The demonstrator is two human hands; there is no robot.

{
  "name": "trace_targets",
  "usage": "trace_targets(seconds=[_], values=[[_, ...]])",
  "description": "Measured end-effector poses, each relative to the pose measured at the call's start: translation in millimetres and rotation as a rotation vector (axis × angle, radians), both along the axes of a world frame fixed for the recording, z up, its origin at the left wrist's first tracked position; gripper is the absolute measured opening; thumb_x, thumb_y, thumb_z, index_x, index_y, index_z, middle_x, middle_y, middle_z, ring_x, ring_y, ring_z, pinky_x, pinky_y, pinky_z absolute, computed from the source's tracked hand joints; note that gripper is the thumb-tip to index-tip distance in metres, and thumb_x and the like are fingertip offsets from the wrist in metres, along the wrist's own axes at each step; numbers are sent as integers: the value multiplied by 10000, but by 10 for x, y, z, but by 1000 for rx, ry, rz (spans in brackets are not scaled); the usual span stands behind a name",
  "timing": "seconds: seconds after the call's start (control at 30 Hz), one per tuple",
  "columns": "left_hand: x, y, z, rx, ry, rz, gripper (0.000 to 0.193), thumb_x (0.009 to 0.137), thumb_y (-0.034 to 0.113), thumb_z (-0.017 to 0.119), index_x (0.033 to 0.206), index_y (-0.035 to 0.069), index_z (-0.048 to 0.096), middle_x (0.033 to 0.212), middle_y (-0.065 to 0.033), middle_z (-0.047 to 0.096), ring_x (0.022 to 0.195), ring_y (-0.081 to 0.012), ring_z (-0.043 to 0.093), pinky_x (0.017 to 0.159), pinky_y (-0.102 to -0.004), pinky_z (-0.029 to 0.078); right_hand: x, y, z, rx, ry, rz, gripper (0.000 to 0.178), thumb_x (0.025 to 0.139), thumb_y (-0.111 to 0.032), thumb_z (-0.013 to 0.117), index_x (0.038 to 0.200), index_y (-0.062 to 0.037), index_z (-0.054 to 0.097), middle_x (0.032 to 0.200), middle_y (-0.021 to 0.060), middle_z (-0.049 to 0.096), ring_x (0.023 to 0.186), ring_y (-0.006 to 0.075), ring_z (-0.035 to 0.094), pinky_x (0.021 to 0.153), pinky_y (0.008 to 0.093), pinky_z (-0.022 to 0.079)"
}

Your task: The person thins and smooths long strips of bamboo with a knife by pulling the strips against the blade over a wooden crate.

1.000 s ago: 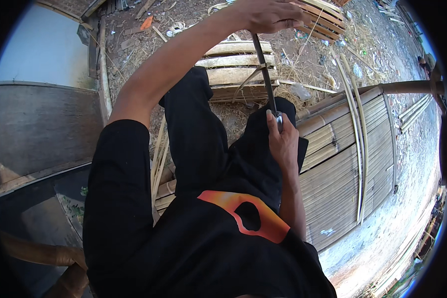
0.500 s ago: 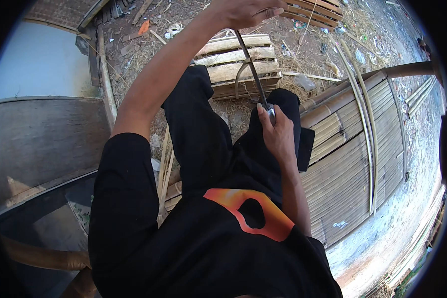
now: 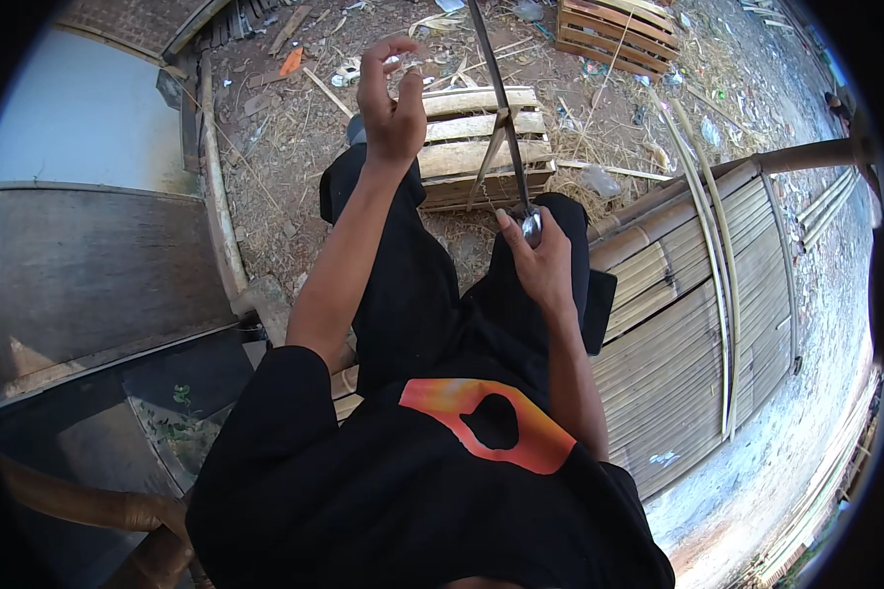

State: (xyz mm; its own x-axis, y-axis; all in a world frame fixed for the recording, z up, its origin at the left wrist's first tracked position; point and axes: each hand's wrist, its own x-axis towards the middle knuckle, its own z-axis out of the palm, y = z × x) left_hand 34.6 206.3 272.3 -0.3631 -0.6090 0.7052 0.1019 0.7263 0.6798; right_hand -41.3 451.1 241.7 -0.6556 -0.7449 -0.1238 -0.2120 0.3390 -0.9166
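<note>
My right hand (image 3: pixel 542 257) is closed round the shiny metal grip end of a long, narrow-bladed knife (image 3: pixel 509 108). The dark blade points away from me, its far end cut off by the top of the picture. A thin split strip (image 3: pixel 490 157), apparently bamboo, hangs against the blade's middle. My left hand (image 3: pixel 393 108) is raised beside the blade, well apart from it, with curled but separated fingers and nothing in them. Behind the blade, on the ground beyond my knees, lies a slatted wooden crate (image 3: pixel 452 130).
Another slatted crate (image 3: pixel 617 37) lies farther off on littered, straw-strewn ground. At my right is a bamboo-slat bench (image 3: pixel 697 334) with long bamboo strips (image 3: pixel 717 245) across it. A wooden panel (image 3: pixel 98 285) stands at left.
My left hand has come back from the far end of the knife, down and to the left, and its fingers have spread. My right hand keeps its grip, almost unmoved.
</note>
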Motion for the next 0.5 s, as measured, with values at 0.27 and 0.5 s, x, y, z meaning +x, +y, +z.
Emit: trace_targets(seconds=[0.27,0.5], values=[[935,779,-299,128,-74,251,260,893,-44,552,1143,19,580,1185,-89,572,1106,-169,559,961,-308,447,-88,85,156,-40,66,-45,189,850,-151,697,895,-2,592,612,40,565,541,84,478,517,296,408],[1762,737,-405,366,-64,395,224,947,-14,536,1168,11,565,1167,-80,573,1111,-158,551,980,-313,437,77,223,749,50,146,-29,158,866,-116,677,926,-8,578,699,97,614,578,173,577,568,319,446]])
